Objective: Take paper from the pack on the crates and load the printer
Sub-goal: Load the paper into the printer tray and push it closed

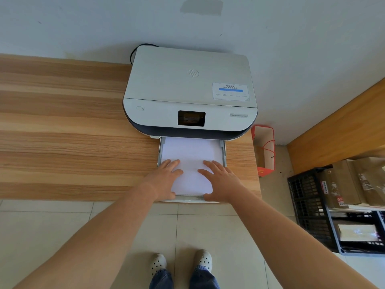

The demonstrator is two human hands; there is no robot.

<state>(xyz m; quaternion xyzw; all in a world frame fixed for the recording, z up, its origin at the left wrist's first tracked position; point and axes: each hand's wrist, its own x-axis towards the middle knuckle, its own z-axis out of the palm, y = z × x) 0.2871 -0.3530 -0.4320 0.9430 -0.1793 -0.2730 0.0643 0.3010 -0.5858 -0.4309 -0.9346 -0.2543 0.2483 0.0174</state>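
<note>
1. Pale wood-grain desk (73, 122) against a white wall carries a white and dark grey inkjet printer (187, 90), whose grey pull-out paper tray (224, 152) is extended toward the desk's front edge.
2. White stack of plain paper (187, 155) lies flat in that tray, its far end under the printer body and its near end reaching the tray's front lip.
3. Left hand (164, 180) and right hand (218, 180) rest palm-down on the near half of the stack, fingers spread and flat, gripping nothing; they appear to be pressing the sheets level or nudging them inward.
4. Judging from this, fetching the paper is done and it is seated; what seems left is squaring the stack and sliding the tray shut.
5. Off to the right on the tiled floor stand black plastic lattice crates (312, 205) holding brown cardboard boxes (343, 184); which item there is the paper pack cannot be told. A red and white paper bag (264, 151) stands beside the desk.
</note>
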